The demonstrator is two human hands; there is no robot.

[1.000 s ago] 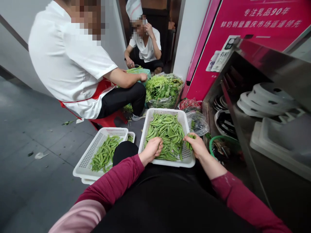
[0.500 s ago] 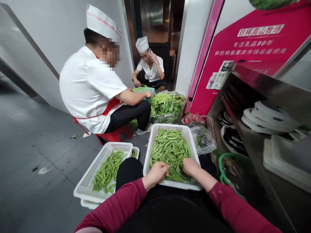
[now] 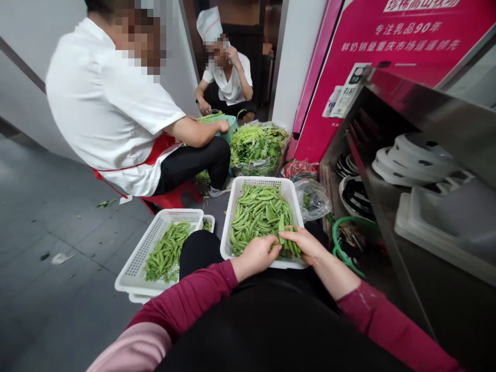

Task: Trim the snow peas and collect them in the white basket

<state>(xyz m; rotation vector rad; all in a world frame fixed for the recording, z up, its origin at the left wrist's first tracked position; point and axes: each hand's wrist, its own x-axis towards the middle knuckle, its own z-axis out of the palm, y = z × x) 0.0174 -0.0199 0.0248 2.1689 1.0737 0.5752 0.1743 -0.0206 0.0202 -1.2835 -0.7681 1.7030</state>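
A white perforated basket (image 3: 226,232) of green pea pods (image 3: 258,212) rests on my lap. Over its near right part, my right hand (image 3: 308,245) is closed around several pea pods (image 3: 289,240), one of them sticking up past the fingers. My left hand (image 3: 259,253) is beside it with fingers curled and pressed together, nearly touching the right fingertips. Whatever lies in the left fingers is hidden. To my left, a second white basket (image 3: 129,268) on the floor holds more pea pods (image 3: 168,253).
A co-worker in white (image 3: 112,108) sits on a red stool (image 3: 176,196) at the left; another person (image 3: 228,77) squats behind. A bag of leafy greens (image 3: 259,147) stands ahead. On the right are a metal shelf with white dishes (image 3: 411,160) and a green-rimmed basket (image 3: 337,248).
My right hand has turned and lifted, and pea pods now show in its grip. My left hand has come closer to it. The whole view has shifted down and to the right.
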